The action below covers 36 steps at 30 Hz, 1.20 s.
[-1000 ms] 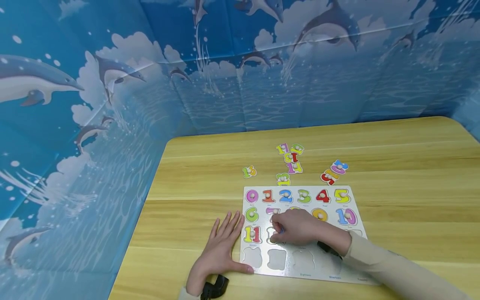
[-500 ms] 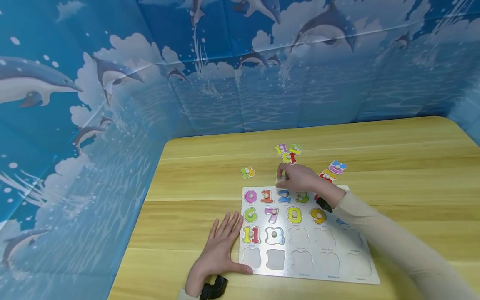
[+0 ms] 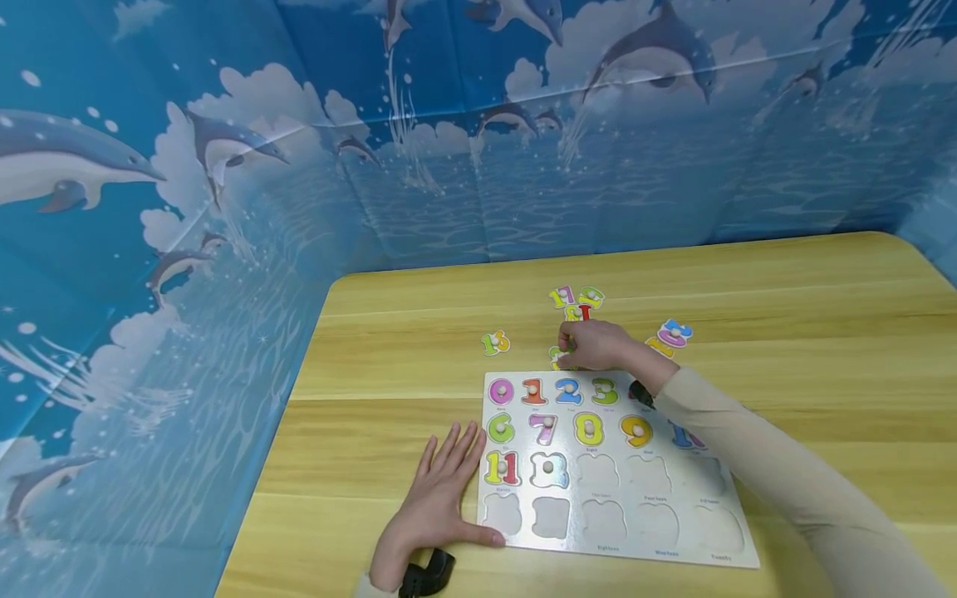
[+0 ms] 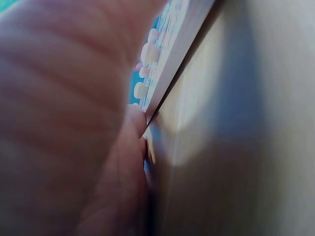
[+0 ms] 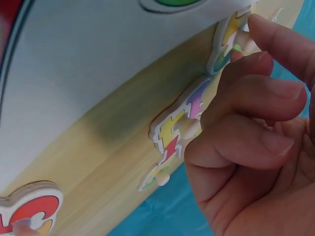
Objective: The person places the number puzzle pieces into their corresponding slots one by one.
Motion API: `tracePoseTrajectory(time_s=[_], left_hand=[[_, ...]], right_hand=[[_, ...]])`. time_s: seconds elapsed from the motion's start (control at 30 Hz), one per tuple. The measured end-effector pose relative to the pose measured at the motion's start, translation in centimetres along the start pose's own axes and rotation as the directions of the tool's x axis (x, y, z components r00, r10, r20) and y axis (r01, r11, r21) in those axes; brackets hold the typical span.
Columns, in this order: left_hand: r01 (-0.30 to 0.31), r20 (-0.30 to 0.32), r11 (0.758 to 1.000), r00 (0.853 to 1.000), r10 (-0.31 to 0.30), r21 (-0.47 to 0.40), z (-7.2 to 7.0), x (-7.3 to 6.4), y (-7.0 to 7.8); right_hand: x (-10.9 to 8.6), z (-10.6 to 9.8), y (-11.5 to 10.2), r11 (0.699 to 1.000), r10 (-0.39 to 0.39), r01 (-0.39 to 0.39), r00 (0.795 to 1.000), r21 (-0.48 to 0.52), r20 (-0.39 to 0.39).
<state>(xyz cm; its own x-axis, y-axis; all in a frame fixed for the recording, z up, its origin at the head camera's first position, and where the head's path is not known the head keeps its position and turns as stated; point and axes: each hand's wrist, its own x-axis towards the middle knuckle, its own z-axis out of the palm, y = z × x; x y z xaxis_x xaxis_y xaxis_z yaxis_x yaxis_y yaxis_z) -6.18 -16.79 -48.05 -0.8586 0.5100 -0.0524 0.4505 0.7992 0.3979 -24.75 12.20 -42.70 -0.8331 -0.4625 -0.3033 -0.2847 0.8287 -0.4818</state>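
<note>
A white number puzzle board (image 3: 576,541) lies on the wooden table, with knobbed pieces for 0 to 12 in its upper slots. My left hand (image 3: 441,498) rests spread beside its left edge, thumb on the near left corner. Just beyond the board's far edge, my right hand (image 3: 598,345) pinches the knob of a yellow and green number puzzle piece (image 3: 555,355), which the fingers mostly cover. In the right wrist view, fingertips meet round that knob (image 5: 243,40). The board's edge and several knobs (image 4: 150,53) show past the left hand in the left wrist view.
Beyond the right hand lie a 17 piece (image 3: 562,296), a yellow-green piece (image 3: 591,297) and a yellow-red piece (image 3: 578,313). A green-orange piece (image 3: 496,342) is to their left. Further right, a blue-purple piece (image 3: 675,333) lies beside an orange one. A dolphin-print cloth (image 3: 523,191) hangs behind.
My right hand has left the 12 piece in its slot, moved to the loose pieces past the far edge and closed on a knob. The left hand stays put.
</note>
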Motion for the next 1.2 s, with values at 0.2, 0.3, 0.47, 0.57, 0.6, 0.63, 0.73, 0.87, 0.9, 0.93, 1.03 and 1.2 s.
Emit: tracePoseTrajectory(time_s=[0.2,0.3,0.47,0.57,0.6,0.63,0.73,0.87,0.9,0.93,1.03,1.2], left_hand=[[0.001,0.004,1.0,1.0,-0.001,-0.01,0.0,0.0,0.0],[0.002,0.007,1.0,1.0,-0.002,-0.013,0.1,0.0,0.0],[0.001,0.01,1.0,1.0,-0.001,-0.015,0.2,0.0,-0.1],[-0.004,0.006,1.0,1.0,0.004,-0.008,0.2,0.1,-0.2],[-0.005,0.004,1.0,1.0,0.005,-0.006,0.2,0.1,-0.2],[-0.007,0.002,1.0,1.0,0.007,-0.004,0.2,0.1,-0.2],[-0.011,0.005,1.0,1.0,0.011,-0.007,0.2,0.1,-0.1],[-0.007,0.011,1.0,1.0,0.007,-0.01,0.2,0.1,-0.1],[-0.005,0.012,1.0,1.0,0.005,-0.008,0.2,0.1,-0.1],[-0.003,0.011,1.0,1.0,0.004,-0.003,0.2,0.1,-0.2],[-0.002,0.009,1.0,1.0,0.002,0.005,0.2,0.0,-0.2],[-0.004,0.005,1.0,1.0,0.004,0.003,0.1,0.0,-0.2]], right_hand=[[0.2,0.1,0.3,0.999,-0.035,0.035,0.999,0.004,0.019],[0.4,0.2,0.4,0.999,-0.045,0.045,0.998,0.03,0.031],[0.6,0.2,0.9,0.996,-0.021,0.018,0.999,0.09,0.027],[0.4,0.1,1.0,0.994,-0.012,0.011,1.0,0.112,0.002],[0.2,0.1,1.0,0.993,-0.016,0.017,1.0,0.116,-0.011],[-0.1,0.0,1.0,0.992,-0.023,0.026,0.999,0.121,-0.023],[-1.1,0.0,0.9,0.989,-0.054,0.06,0.997,0.135,-0.046],[-2.9,0.6,0.5,0.983,-0.095,0.102,0.994,0.155,-0.055],[-3.4,0.8,0.4,0.981,-0.101,0.109,0.993,0.161,-0.058],[-3.8,1.0,0.2,0.979,-0.112,0.121,0.992,0.161,-0.065],[-5.3,1.6,-0.2,0.976,-0.136,0.148,0.987,0.159,-0.086],[-7.4,2.9,-0.6,0.974,-0.141,0.153,0.986,0.164,-0.086]])
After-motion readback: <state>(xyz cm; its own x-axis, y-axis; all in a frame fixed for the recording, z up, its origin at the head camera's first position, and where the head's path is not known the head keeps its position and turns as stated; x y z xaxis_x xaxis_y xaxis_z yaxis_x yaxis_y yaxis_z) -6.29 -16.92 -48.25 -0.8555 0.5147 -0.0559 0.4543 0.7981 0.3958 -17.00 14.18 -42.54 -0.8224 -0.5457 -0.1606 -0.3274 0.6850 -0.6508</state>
